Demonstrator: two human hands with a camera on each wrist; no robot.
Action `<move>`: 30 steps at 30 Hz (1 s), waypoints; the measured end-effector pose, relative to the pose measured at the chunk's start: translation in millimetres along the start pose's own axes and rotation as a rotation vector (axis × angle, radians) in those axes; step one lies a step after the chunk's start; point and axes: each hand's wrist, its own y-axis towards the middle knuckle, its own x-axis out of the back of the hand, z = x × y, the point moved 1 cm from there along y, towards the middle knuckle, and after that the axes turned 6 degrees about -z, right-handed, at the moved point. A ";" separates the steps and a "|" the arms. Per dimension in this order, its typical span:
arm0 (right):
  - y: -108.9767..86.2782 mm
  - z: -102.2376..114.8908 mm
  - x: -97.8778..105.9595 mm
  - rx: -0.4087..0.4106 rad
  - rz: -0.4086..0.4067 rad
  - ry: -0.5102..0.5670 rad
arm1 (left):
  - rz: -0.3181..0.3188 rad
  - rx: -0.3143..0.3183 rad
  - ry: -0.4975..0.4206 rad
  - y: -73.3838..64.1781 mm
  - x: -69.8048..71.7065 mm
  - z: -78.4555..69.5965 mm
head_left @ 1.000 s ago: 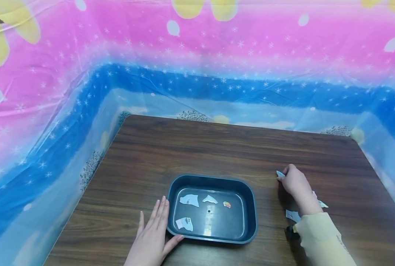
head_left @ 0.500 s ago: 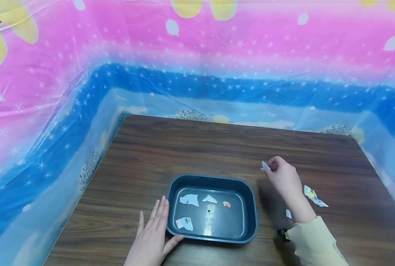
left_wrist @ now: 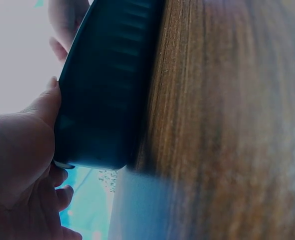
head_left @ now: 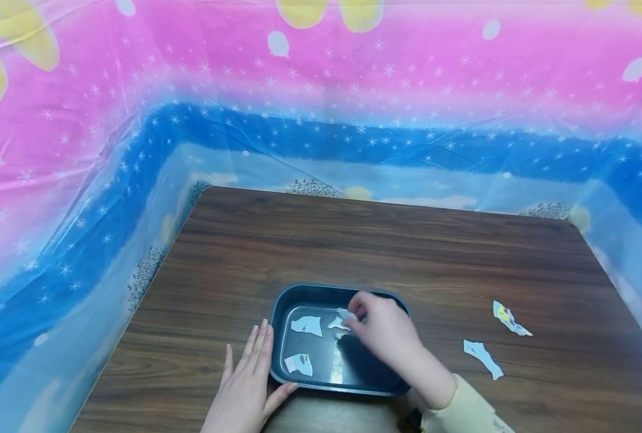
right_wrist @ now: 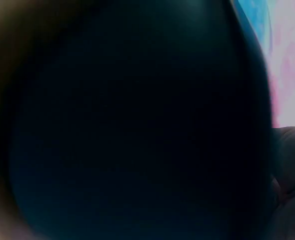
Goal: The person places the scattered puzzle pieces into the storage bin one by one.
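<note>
My right hand reaches over the dark blue-green plastic tray, pinching a small pale scrap of torn paper between thumb and fingers. Just below that scrap lies a white torn piece on the tray floor. Two more torn paper pieces, an upper one and a lower one, lie in its left half. The small orange scrap is hidden behind my right hand. My left hand rests against the tray's left end, fingers straight, thumb at the near rim. Dark tray wall fills most of the right wrist view.
On the brown wooden table, right of the tray, lie a colourful torn piece and a long white one. A pink and blue patterned cloth hangs behind and beside the table.
My right hand has carried the pinched paper scrap leftward from the right side of the table to over the tray, uncovering the two pieces there. My left hand has stayed put.
</note>
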 end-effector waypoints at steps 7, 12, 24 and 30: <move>-9.0 15.8 -33.9 0.080 0.160 -0.082 | -0.019 -0.017 0.000 -0.9 -1.3 0.6; -9.3 19.4 -49.3 0.097 0.201 -0.162 | -0.002 -0.004 0.000 -0.3 0.0 0.4; -10.7 22.1 -47.9 0.120 0.129 -0.249 | -0.048 -0.041 0.017 -1.4 -0.7 1.5; -17.0 18.1 -24.1 0.086 0.045 -0.171 | -0.031 -0.023 0.009 -0.2 -1.5 1.2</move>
